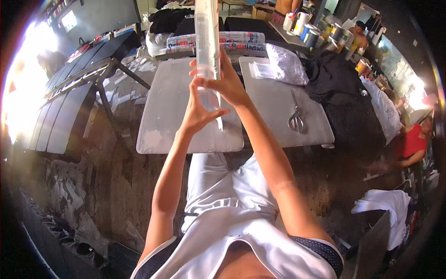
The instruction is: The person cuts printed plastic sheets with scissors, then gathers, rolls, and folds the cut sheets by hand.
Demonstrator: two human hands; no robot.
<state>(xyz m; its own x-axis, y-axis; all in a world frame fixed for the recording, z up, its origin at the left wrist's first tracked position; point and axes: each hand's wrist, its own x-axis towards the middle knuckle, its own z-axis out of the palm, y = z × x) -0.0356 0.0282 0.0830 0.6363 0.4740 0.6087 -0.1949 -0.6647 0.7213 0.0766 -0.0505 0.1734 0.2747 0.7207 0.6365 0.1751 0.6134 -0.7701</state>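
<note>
My right hand (229, 84) is wrapped round a long, upright bundle of translucent plastic (204, 42) with a white printed edge; whether it is a roll or a stack of sheets I cannot tell. Below it, my left hand (197, 110) cups the bundle's lower part, thumb stretched to the right. The bundle's top runs out of the picture. Behind and beneath it lie two grey flat boards, a left board (162, 116) and a right board (269, 107). Metal scissors (296, 120) rest on the right one.
A white plastic bag (287, 66) lies on the right board, beside black cloth (332, 88). Printed rolls (241, 39) lie behind the boards. Several tubs (312, 36) stand at the back right. A metal frame (104, 83) is at left. Other people are at right and back.
</note>
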